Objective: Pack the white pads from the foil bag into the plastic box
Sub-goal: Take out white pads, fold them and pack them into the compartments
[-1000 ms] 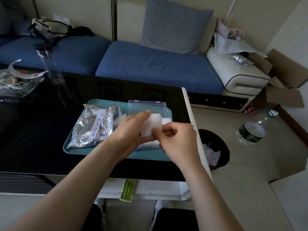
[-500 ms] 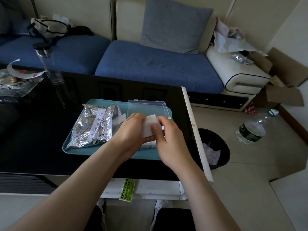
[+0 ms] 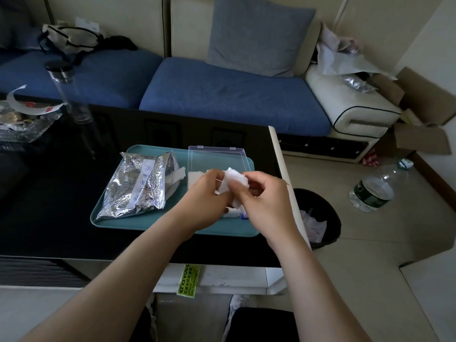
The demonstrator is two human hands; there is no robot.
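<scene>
Now gripping the bunch of soft white cotton pads [image 3: 233, 183] with the left hand [image 3: 206, 193], curled round its left edge, and pinching its right side with the bent fingers of the right hand [image 3: 267, 197]. Looks rumpled and fanned out, no longer the flat square of a second ago. Drawn a little further apart than half a second back, right hand shifted rightward. Hovering just above the clear rectangular plastic box [image 3: 217, 156], lid open, on the teal plastic tray [image 3: 111, 218]. Already stocked with a layer of packed pads [image 3: 195, 176]. Unmoved alongside: the crinkled silver foil bag [image 3: 140, 186].
</scene>
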